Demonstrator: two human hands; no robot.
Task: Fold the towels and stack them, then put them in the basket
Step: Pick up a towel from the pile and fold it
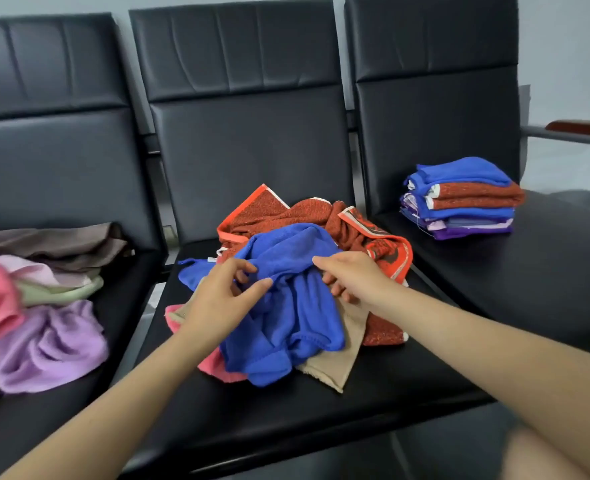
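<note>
Hands are both right on the crumpled blue towel (286,299), which sits on top of the messy pile on the middle seat (321,403), bunched up with no clear long axis yet. Left hand (224,292) pinches a fold near its upper edge between thumb and fingers, and right hand (349,275) has fingers curled into the cloth just beside it. Folded stack (459,199) waits well off to the right, so I'd guess the right hand carries it over; no basket in view.

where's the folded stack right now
In the head view, the folded stack sits on the right seat, right of the unfolded pile on the middle seat.
</note>
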